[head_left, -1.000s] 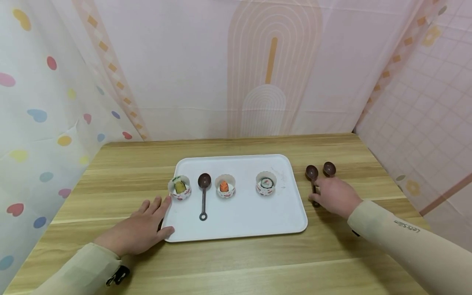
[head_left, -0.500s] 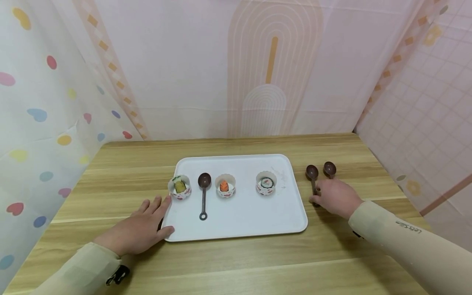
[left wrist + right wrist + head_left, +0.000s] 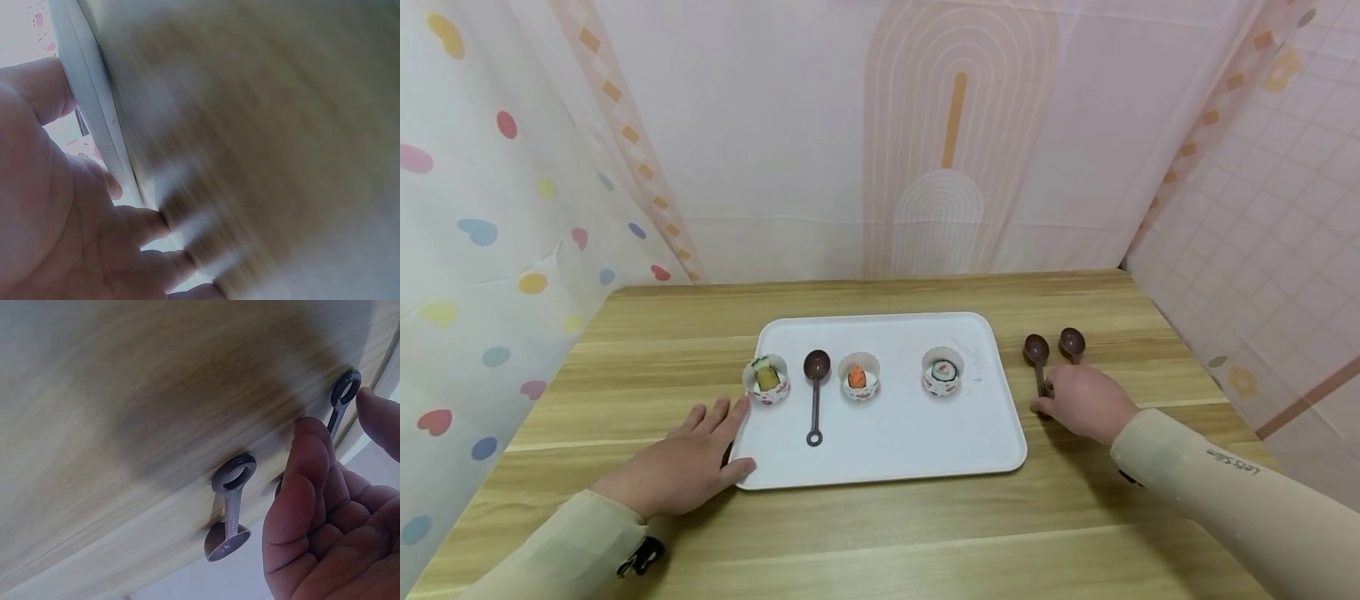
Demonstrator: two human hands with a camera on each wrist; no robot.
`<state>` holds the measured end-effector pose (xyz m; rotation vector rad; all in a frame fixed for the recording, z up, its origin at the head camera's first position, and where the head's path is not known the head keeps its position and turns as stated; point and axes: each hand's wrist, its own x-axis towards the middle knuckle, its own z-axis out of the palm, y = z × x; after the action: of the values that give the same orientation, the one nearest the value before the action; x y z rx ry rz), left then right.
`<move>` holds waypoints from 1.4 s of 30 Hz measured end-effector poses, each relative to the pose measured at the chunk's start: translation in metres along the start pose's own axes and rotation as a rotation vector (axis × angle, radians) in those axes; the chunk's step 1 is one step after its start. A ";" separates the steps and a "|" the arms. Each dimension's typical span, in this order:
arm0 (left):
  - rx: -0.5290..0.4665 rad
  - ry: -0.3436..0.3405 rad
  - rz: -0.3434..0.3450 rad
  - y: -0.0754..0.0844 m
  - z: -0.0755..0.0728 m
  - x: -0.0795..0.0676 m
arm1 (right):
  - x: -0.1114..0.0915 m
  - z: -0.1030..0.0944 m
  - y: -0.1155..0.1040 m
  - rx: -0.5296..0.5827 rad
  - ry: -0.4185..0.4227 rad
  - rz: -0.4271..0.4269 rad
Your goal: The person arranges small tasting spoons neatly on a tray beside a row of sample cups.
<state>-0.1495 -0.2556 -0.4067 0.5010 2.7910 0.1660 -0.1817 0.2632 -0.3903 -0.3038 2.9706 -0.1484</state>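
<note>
A pale patterned cloth [image 3: 775, 125] hangs behind everything from where I stand, and below it spreads the wood-grain table [image 3: 880, 542]. On that lies the white tray [image 3: 917, 442], seen whole only from the head view; the left wrist shows just its rim, close up.

The left hand [image 3: 688, 467] is at the tray's left edge, grasping nothing, its fingers extended and its thumb laid over the rim. From the left wrist you get the palm side, with fingertips down at the table.

The right hand [image 3: 1086, 400] is right of the tray, its fingers bent about the handle of the inner spoon [image 3: 1037, 350]. From above, that hand covers part of the handle; the right wrist shows its ring end between thumb and forefinger, but I can't tell whether they press on it.

The outer spoon [image 3: 234, 494] lies just beside, its handle mostly hidden from above, yet the right wrist shows it whole and free of the fingers. The tray spoon [image 3: 816, 367] rests between two of three paper cups [image 3: 942, 388].

Smallest are the pieces inside, which the head view alone makes out: yellow-green [image 3: 767, 380], orange [image 3: 857, 379], and round white with a dark edge [image 3: 943, 372].
</note>
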 end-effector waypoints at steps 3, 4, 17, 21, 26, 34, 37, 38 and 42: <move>0.000 0.003 0.003 -0.001 0.001 0.000 | 0.000 -0.001 0.000 0.018 -0.013 0.006; 0.002 0.003 0.004 -0.001 0.001 0.000 | 0.000 -0.001 0.000 0.024 -0.020 0.008; 0.004 0.003 0.001 0.001 -0.001 -0.001 | 0.003 -0.002 0.000 0.101 -0.074 0.040; 0.006 0.008 0.005 0.000 -0.001 -0.001 | 0.004 -0.002 0.001 0.112 -0.074 0.039; 0.010 0.005 0.006 0.000 -0.002 -0.001 | 0.004 -0.002 0.001 0.129 -0.087 0.045; 0.006 -0.001 -0.005 0.002 -0.003 -0.001 | 0.004 -0.002 0.002 0.152 -0.087 0.059; 0.000 -0.002 -0.008 0.002 -0.003 -0.001 | 0.004 -0.001 0.003 0.158 -0.088 0.067; 0.000 -0.003 -0.008 0.002 -0.003 -0.001 | 0.004 -0.001 0.003 0.162 -0.089 0.072; 0.010 -0.004 -0.006 0.002 -0.003 0.000 | 0.005 0.000 0.004 0.169 -0.085 0.081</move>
<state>-0.1494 -0.2541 -0.4034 0.4949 2.7908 0.1504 -0.1874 0.2657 -0.3919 -0.1635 2.8569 -0.3645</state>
